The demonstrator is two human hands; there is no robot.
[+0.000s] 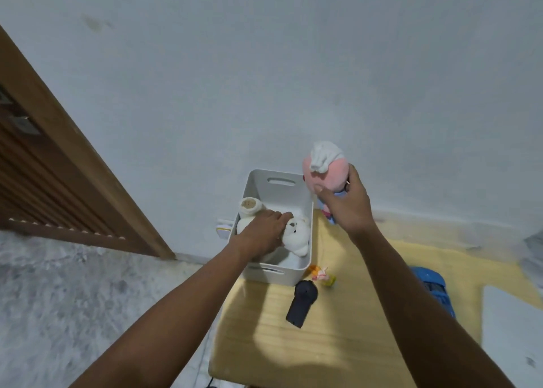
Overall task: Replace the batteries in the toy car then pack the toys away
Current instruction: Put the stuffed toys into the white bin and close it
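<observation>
Wood-grained and pale, the table point(323, 343) carries what is left to pack. Nearest on it lies a dark handheld device point(302, 302), flat and untouched; it looks rigid and should be easy to lift by its narrow end. Just beyond it sits a small heap of orange and yellow bits point(321, 274), too blurred to name. At the right, partly hidden behind the forearm, rests the blue toy car point(437, 290); it appears to be hard plastic, best taken across its body.

Farther off stands the white bin point(282, 273) at the table's far left corner. The left hand point(264, 232) reaches into it, fingers bent down over a white plush toy point(298, 236); whether they press it or pinch it I cannot tell. A cream plush piece point(249, 207) rises at the bin's left wall.

Farthest, above the bin's far right corner, the right hand point(346, 202) holds a pink plush doll point(326, 173), thumb and fingers curled round its lower head, the body hanging behind the palm. It should be soft and light; it will squash, not slip, so a loose grasp at the neck suffices.
</observation>
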